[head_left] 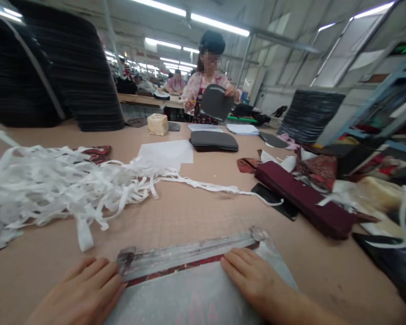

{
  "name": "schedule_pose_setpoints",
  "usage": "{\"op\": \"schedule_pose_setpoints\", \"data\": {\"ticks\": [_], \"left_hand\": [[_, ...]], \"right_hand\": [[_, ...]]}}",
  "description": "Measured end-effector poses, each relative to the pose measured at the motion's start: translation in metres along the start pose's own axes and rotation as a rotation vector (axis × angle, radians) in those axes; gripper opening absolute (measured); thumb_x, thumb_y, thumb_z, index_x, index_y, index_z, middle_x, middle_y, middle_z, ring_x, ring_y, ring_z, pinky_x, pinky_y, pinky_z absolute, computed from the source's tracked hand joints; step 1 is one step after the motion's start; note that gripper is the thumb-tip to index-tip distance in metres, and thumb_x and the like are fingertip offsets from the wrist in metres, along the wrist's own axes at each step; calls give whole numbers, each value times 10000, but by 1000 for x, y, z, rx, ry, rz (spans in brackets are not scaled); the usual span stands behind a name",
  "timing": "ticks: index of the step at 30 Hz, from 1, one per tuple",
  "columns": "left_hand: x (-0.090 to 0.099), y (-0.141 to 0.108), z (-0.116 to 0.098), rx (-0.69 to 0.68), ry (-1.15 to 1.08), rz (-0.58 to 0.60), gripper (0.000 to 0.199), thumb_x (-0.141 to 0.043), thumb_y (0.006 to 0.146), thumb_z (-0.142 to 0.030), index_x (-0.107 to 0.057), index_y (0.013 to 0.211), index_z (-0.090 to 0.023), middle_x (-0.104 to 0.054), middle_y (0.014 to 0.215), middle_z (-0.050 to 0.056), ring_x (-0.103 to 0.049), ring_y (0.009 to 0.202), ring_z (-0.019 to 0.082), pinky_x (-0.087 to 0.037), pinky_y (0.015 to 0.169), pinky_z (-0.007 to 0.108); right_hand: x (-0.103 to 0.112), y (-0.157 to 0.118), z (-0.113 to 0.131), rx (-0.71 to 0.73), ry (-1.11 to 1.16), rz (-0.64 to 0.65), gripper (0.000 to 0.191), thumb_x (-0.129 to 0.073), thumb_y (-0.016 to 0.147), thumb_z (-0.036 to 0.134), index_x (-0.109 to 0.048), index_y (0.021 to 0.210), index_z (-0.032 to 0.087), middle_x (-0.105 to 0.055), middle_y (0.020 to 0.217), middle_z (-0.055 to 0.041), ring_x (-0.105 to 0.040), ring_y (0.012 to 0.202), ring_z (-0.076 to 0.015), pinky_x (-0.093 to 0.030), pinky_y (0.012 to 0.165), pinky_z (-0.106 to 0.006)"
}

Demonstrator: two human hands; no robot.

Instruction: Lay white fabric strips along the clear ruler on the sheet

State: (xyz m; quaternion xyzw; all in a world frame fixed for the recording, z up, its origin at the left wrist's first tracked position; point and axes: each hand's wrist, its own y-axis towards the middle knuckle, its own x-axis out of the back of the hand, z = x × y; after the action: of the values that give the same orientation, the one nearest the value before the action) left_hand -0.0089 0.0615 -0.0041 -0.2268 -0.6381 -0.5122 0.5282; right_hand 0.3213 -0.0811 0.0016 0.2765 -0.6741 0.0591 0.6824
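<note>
A pale, cloudy sheet [189,293] lies at the near edge of the table, with a strip of red patterned fabric [176,271] showing along its far side. Beyond that strip runs a clear, ruler-like bar [192,250] with a block at each end. My left hand [91,286] rests at the bar's left end, fingers together, its fingertips at the sheet's corner; what it holds, if anything, is hidden. My right hand [250,275] lies flat on the sheet's right part, fingertips at the red strip.
White tape [64,185] is heaped on the left, one strand trailing right. A dark grey stack [214,141], a yellowish block [157,124] and a maroon bundle [304,198] lie beyond. Tall black stacks [81,67] stand back left. Across the table, a person holds a grey panel [216,103].
</note>
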Motion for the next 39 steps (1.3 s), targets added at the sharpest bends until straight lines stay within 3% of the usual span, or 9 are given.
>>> {"op": "schedule_pose_setpoints", "data": {"ticks": [4,9,13,16,21,29,39], "left_hand": [[-1,51,-19,-179,-68,131,296,-356,867,-119,-540,654,-212,-559,658,2,-456,605,184,-296,618,319],[-24,124,-79,-322,-310,354,154,-413,903,-161,-558,919,-209,-578,908,9,-495,795,178,-366,719,294],[-52,173,-125,-415,-312,329,190,-363,926,-181,-541,993,-189,-564,920,25,-487,821,193,-392,728,310],[-71,195,-146,-439,-263,273,203,-361,916,-178,-539,1012,-164,-561,915,40,-483,830,207,-401,719,323],[-86,202,-157,-405,-231,230,237,-399,891,-173,-509,1101,-163,-557,934,46,-483,850,216,-410,737,337],[-82,201,-161,-392,-221,225,301,-422,865,-168,-479,1160,-159,-559,956,58,-488,855,222,-415,737,342],[-86,200,-164,-343,-218,223,314,-416,850,-155,-476,1157,-169,-558,945,64,-484,844,224,-416,735,349]], "right_hand": [[1,-40,-24,-199,-67,-71,286,-342,867,53,-574,1019,125,-615,921,-108,-563,872,-218,-480,773,-371],[-5,-67,-46,-483,113,-149,252,-361,873,81,-566,975,188,-590,949,-75,-551,894,-194,-478,797,-337],[-3,-64,-54,-621,272,-175,222,-386,859,81,-563,919,200,-584,893,-52,-552,868,-186,-477,781,-324],[-2,-58,-56,-665,305,-164,227,-400,842,64,-583,888,191,-583,864,-52,-548,854,-190,-467,773,-324],[-3,-55,-57,-709,306,-131,223,-414,840,59,-607,856,168,-580,842,-61,-538,840,-192,-451,764,-312],[6,-42,-65,-836,352,-23,119,-509,816,109,-594,759,169,-577,791,-33,-544,778,-166,-427,713,-264],[4,-41,-73,-820,348,4,155,-467,814,98,-596,759,163,-587,785,-34,-547,762,-160,-408,704,-255]]}}
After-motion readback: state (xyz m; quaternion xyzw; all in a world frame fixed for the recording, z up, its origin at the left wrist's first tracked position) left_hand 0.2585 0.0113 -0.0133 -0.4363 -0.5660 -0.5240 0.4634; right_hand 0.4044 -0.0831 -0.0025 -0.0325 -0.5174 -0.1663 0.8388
